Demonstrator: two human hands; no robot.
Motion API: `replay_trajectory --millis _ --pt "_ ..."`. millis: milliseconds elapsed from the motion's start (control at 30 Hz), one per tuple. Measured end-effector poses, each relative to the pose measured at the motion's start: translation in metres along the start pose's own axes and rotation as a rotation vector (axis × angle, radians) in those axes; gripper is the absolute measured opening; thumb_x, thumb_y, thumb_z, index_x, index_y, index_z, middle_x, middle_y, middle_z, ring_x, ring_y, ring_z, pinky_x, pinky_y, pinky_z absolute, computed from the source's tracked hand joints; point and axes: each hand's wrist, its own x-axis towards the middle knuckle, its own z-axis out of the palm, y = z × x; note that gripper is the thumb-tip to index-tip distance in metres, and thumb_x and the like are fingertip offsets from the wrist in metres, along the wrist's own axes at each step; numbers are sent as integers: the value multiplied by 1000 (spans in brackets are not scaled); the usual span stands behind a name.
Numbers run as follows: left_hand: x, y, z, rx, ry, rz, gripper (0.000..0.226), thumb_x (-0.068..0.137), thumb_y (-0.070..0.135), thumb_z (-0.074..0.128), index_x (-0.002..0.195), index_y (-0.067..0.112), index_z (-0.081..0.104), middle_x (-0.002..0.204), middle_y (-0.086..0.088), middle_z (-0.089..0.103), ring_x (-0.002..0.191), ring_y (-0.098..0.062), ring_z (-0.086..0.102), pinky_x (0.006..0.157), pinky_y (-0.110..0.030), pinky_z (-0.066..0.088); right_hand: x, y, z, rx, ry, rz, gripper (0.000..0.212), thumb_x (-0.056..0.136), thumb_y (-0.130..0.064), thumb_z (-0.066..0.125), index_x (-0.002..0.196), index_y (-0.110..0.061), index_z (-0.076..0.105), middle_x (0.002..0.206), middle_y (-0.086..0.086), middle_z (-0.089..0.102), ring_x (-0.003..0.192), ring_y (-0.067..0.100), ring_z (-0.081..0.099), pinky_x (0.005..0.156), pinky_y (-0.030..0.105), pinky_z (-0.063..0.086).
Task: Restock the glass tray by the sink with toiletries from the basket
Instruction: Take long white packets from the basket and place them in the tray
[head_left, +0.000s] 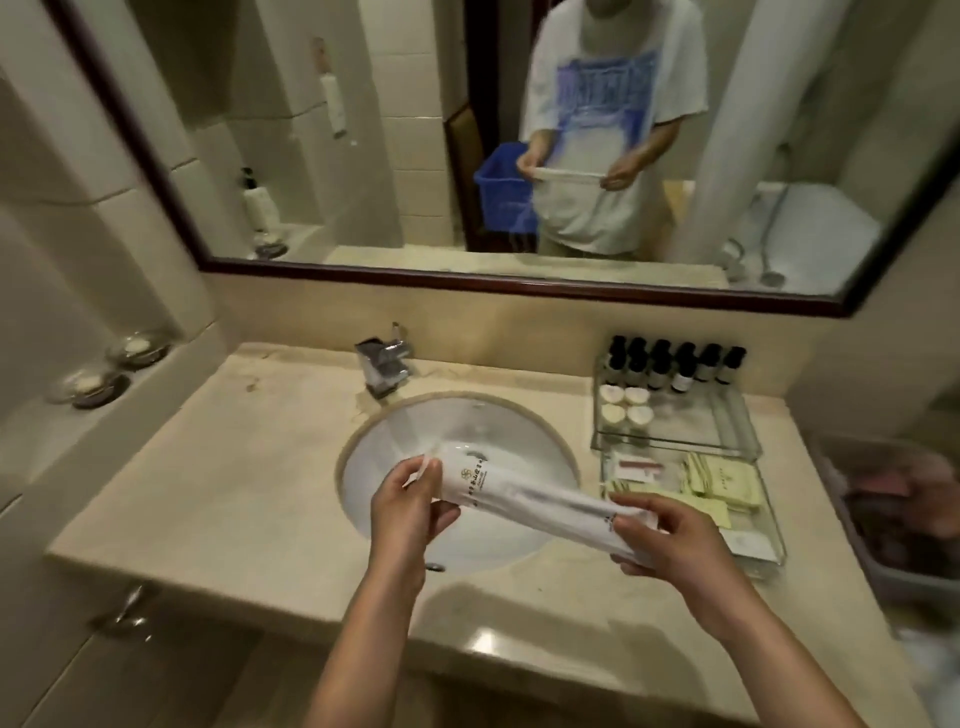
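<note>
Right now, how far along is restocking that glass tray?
Partly done: six dark bottles and four white pieces stand at the far end of the glass tray, pale sachets nearer. Left hand and right hand hold a long white packet over the sink, unplaced. The basket holds more.

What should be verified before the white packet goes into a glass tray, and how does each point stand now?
1. The left hand grips one end of the white packet: ok.
2. The right hand grips the other end: ok.
3. The packet is over a tray: not ok, it hangs above the sink.
4. Room in the near glass tray: cannot tell, yellow sachets and other packets cover much of it.
5. The bottles in the far glass tray stand upright, out of the way: ok.
6. The packet is sealed and undamaged: cannot tell.
</note>
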Motion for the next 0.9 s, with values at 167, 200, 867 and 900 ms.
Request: replay_trajectory --millis 167,200,867,900 --pt "14 -21 51 59 -93 -87 13 92 13 57 101 3 61 86 -10 63 72 -25 59 51 -17 55 16 25 -31 123 345 64 13 92 -24 57 100 -21 66 112 4 62 105 25 57 74 32 47" --pt "14 -28 61 61 -116 -106 15 93 11 56 103 1 60 87 -11 64 74 -26 60 54 -18 56 18 29 -39 144 390 80 12 93 -23 56 97 -22 66 112 4 63 106 26 57 76 32 45" --pt "31 -158 188 214 -44 -394 5 88 0 58 91 -3 55 84 -21 59 70 -27 59 52 -20 56 118 101 -195 258 642 368 19 81 7 61 77 -11 64 83 6 64 86 24 57 80 33 46" --pt "35 -162 192 236 -24 -394 12 87 -2 59 98 -3 55 85 -22 60 70 -27 59 51 -21 55 127 103 -201 226 621 370 20 80 8 61 76 -11 64 82 7 64 86 25 58 81 33 47"
